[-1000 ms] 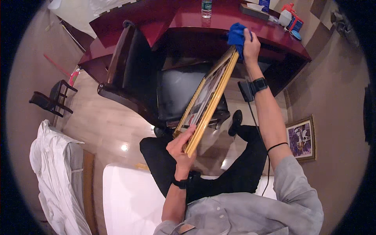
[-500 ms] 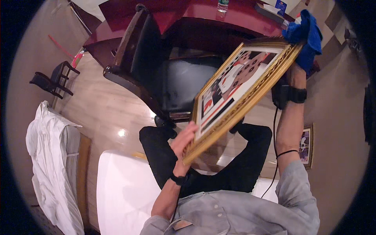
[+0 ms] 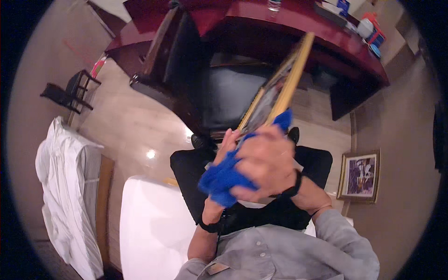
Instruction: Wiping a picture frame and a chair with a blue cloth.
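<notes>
A gold picture frame [image 3: 293,77] is tilted up in front of me, seen nearly edge-on, so little of its picture shows. My left hand [image 3: 227,143] grips its near end; only the fingers show, the rest is behind the cloth. A blue cloth [image 3: 228,179] is bunched in my right hand [image 3: 266,161], whose fingers close round it at the frame's near end. That hand is smeared by motion. Part of the cloth drapes over the frame's edge beyond my knuckles.
A dark chair [image 3: 233,95] stands just beyond the frame, against a red desk [image 3: 275,28]. On the desk are a plastic bottle [image 3: 274,4] and a white jug [image 3: 365,28]. Another framed picture [image 3: 359,176] leans on the right wall. White bedding [image 3: 65,186] lies at left.
My right hand, with the blue cloth, has come down from the frame's far top corner to its near end. The frame has turned more edge-on to me.
</notes>
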Demonstrator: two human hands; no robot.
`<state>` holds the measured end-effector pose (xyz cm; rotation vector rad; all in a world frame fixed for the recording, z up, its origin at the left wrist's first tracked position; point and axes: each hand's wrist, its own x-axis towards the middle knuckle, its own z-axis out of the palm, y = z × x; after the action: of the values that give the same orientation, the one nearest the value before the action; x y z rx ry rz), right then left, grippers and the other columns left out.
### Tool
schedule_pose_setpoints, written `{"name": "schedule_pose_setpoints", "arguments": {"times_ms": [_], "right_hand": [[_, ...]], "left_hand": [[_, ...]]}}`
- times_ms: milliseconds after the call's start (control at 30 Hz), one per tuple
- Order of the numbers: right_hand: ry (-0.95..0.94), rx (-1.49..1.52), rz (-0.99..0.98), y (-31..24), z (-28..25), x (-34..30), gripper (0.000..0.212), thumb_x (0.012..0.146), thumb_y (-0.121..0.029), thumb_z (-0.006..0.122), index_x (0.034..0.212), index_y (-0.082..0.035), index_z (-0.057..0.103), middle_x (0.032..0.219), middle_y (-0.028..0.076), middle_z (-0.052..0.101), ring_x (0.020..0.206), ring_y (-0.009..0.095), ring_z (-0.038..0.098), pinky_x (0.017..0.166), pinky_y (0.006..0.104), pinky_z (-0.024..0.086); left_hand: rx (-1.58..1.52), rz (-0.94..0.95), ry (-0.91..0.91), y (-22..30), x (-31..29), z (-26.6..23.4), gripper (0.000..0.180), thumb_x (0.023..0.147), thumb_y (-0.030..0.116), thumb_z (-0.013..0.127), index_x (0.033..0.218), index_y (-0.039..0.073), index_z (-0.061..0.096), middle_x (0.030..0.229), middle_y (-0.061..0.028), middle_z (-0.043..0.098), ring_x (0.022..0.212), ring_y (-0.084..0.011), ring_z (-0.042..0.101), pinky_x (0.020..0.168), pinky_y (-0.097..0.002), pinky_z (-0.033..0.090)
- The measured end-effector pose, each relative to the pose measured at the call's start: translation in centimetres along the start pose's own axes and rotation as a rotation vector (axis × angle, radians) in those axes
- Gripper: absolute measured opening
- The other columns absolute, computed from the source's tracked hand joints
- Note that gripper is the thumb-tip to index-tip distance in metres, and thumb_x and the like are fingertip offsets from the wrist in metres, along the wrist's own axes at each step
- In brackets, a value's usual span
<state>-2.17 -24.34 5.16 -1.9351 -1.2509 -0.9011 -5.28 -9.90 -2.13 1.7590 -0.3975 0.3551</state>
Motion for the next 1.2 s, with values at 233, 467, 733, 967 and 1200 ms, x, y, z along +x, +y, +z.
{"name": "schedule_pose_setpoints", "arguments": {"times_ms": [233,467,733,967,1200], "right_hand": [[0.286,0.172,-0.013,-2.7,5.3,0.0,0.031,0.078,-0.035,0.073,0.094,-0.01,0.065,0.095,0.008,0.063,0.083,0.024,0.064,0.083,0.0433,0.045],[0.19,0.116,-0.001,2.8,2.3,-0.5,0.026,0.074,-0.026,0.073,0.092,-0.009,0.063,0.103,0.01,0.063,0.102,0.029,0.065,0.108,0.0619,0.029],[0.324,-0.417,0.265,22.3,-6.2,0.7,0.022,0.088,-0.025,0.064,0.097,-0.005,0.069,0.107,0.013,0.067,0.112,0.031,0.059,0.102,0.0473,0.037],[0.405,-0.334,0.356,16.6,-3.0,0.5,0.019,0.084,-0.018,0.067,0.089,0.0,0.066,0.1,0.017,0.065,0.11,0.039,0.058,0.1,0.0478,0.041],[0.195,0.084,0.192,-2.2,3.3,-1.1,0.027,0.076,-0.022,0.074,0.089,-0.002,0.06,0.106,0.015,0.063,0.119,0.039,0.056,0.111,0.0627,0.022]], "left_hand": [[0.066,-0.025,0.006,-3.3,-2.9,-1.7,0.048,0.082,0.023,0.071,0.122,0.001,0.054,0.119,-0.0136,0.059,0.11,-0.028,0.056,0.094,-0.0407,0.045],[0.222,-0.053,0.268,-5.8,-5.3,-2.2,0.038,0.08,0.024,0.075,0.107,0.0,0.063,0.099,-0.012,0.067,0.091,-0.0241,0.062,0.082,-0.0384,0.05],[0.261,0.05,0.319,-1.5,-1.2,0.3,0.018,0.077,0.007,0.079,0.08,-0.004,0.066,0.067,-0.0072,0.065,0.057,-0.0132,0.057,0.055,-0.0285,0.047],[0.349,0.175,0.328,-1.3,-1.3,0.6,0.019,0.074,0.006,0.08,0.082,-0.004,0.066,0.071,-0.0132,0.066,0.058,-0.021,0.063,0.057,-0.0291,0.048],[0.304,0.115,0.364,-0.9,-0.4,1.0,0.019,0.078,0.011,0.077,0.09,-0.001,0.069,0.071,-0.0108,0.066,0.062,-0.0221,0.065,0.064,-0.0313,0.053]]}}
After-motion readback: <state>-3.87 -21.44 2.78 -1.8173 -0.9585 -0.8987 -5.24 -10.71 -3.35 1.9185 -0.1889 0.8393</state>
